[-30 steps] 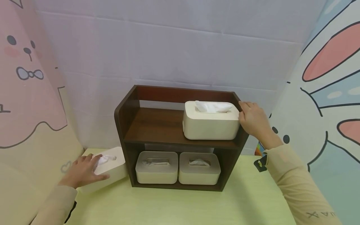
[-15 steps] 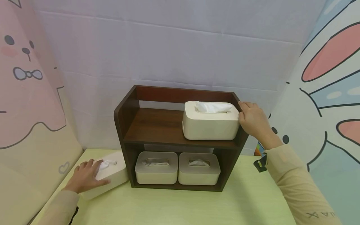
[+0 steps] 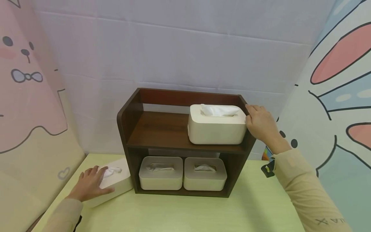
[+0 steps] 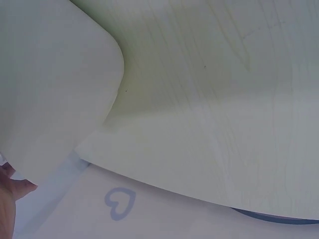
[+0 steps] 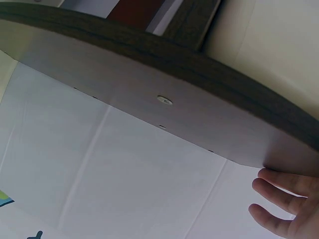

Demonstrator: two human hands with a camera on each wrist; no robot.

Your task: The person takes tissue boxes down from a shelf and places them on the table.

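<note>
My left hand (image 3: 89,185) holds a white tissue box (image 3: 120,182) from above, fingers over the top and thumb along the near side. This box sits at an angle against the left side of a dark brown two-tier shelf (image 3: 162,129). In the left wrist view, the box's rounded corner (image 4: 99,64) fills the upper left, close over the tabletop. My right hand (image 3: 262,124) grips the shelf's right side panel (image 5: 164,94); the right wrist view has several fingers (image 5: 279,194) on its outer face. Its thumb is hidden there. A tissue box (image 3: 217,130) stands on the upper tier beside that hand.
Two more tissue boxes, a left one (image 3: 161,178) and a right one (image 3: 205,178), fill the lower tier side by side. The pale green table (image 3: 179,212) extends in front. Cartoon-printed walls stand left and right, and a pale sheet (image 3: 179,54) hangs behind.
My left hand has lowered the tissue box toward the table beside the shelf, shifting slightly nearer. The right hand and the other tissue boxes have stayed put.
</note>
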